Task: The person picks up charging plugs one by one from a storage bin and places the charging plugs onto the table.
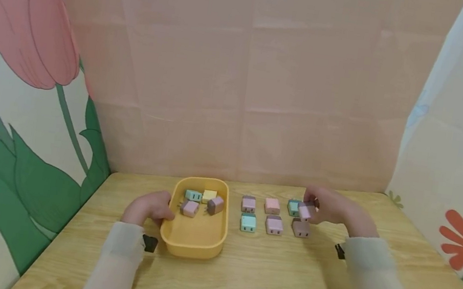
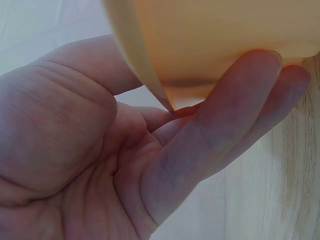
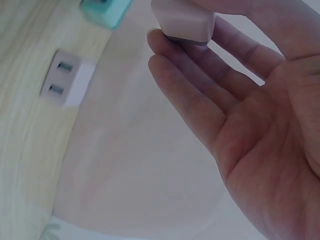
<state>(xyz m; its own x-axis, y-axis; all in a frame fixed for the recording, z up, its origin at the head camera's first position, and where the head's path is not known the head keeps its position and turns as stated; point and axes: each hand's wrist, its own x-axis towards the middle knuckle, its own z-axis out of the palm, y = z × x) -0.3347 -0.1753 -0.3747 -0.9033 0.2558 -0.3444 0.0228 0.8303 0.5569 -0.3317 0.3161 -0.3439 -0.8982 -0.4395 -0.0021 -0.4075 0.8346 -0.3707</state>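
My left hand (image 1: 151,206) grips the left wall of a yellow plastic basket (image 1: 191,252). In the left wrist view the thumb is at the basket's (image 2: 215,30) rim and fingers lie along its wall. Inside lie several USB wall chargers: a teal one (image 1: 193,196), a yellow one (image 1: 209,196), a lilac one (image 1: 190,209) and a purple-brown one (image 1: 215,205). My right hand (image 1: 329,206) pinches a lilac charger (image 1: 305,211) between thumb and fingers; the right wrist view shows the held charger (image 3: 185,22) at the fingertips. It overlaps a teal charger (image 1: 293,207) in the head view.
Right of the basket, more chargers stand in two rows on the wooden table (image 1: 248,280): purple (image 1: 248,203) and pink (image 1: 272,206) behind, teal (image 1: 248,223), lilac (image 1: 274,225) and mauve-brown (image 1: 301,228) in front. A pink cloth backdrop (image 1: 243,92) hangs behind the table.
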